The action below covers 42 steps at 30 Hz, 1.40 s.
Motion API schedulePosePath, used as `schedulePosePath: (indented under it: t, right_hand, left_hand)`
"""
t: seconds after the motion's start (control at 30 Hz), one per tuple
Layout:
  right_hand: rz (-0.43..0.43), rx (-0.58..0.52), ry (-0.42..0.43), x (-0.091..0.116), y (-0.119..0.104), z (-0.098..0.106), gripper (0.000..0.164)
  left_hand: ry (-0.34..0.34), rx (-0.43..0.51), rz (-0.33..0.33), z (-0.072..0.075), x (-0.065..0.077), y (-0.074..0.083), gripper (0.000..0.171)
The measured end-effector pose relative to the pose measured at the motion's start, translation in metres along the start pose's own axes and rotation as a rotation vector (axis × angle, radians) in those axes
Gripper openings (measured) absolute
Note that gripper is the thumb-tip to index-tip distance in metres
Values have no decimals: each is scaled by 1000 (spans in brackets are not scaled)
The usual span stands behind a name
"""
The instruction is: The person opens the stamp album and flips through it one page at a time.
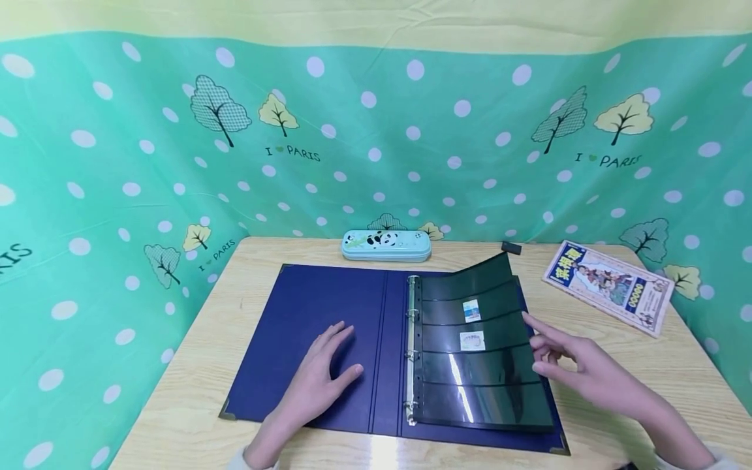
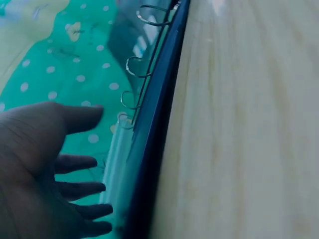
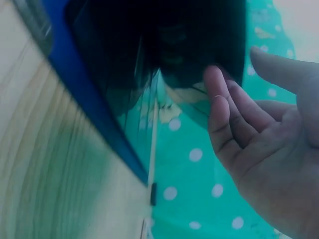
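A dark blue ring binder [image 1: 317, 313] lies spread on the table, its metal rings [image 1: 412, 356] holding black pocket pages. On the top page [image 1: 499, 365], two small stamps sit in strips: a blue and white stamp [image 1: 472, 311] and, below it, a pale stamp [image 1: 472, 341]. This page's upper right corner is raised. My right hand [image 1: 578, 365] is at the page's right edge, its extended index fingertip touching there and the thumb apart; the right wrist view shows the fingers [image 3: 232, 109] close against the dark sheet. Over the left cover, my left hand [image 1: 320, 378] is spread with nothing in it.
Behind the binder stands a light blue panda pencil case [image 1: 386, 245]. A small black object [image 1: 511, 248] lies to its right. An illustrated booklet [image 1: 609, 285] rests at the table's right side. A green dotted curtain [image 1: 376, 130] hangs around the wooden table [image 1: 194, 365].
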State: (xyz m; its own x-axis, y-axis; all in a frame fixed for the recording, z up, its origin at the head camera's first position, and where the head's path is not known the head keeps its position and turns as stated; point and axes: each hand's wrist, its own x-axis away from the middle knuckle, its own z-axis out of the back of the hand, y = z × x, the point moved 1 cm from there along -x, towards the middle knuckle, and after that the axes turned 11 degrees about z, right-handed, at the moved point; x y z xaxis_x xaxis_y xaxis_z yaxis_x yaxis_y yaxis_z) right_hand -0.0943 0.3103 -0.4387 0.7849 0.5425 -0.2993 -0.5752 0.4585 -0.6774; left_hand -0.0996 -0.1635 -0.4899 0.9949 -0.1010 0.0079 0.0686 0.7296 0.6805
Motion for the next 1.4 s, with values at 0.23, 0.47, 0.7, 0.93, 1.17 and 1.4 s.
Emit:
schedulePosePath:
  t: [0.23, 0.47, 0.7, 0.93, 1.17, 1.4]
  right_hand:
    - [118, -95, 25, -12, -23, -20, 80]
    - [188, -133, 67, -23, -37, -43, 75]
    - [158, -52, 65, -32, -48, -58, 75]
    - [157, -79, 46, -38, -50, -76, 72]
    - [181, -266, -13, -45, -52, -91, 72]
    - [214, -530, -66, -49, -54, -97, 61]
  left_hand:
    - [-20, 67, -82, 1, -1, 28, 68]
    - [-73, 153, -161, 2, 2, 57, 65]
    - [-91, 232, -236, -2, 5, 78, 64]
    - [-113, 409, -294, -10, 3, 89, 74]
    - [-180, 516, -272, -17, 6, 99, 92]
    - [-139, 554, -157, -21, 9, 107, 109]
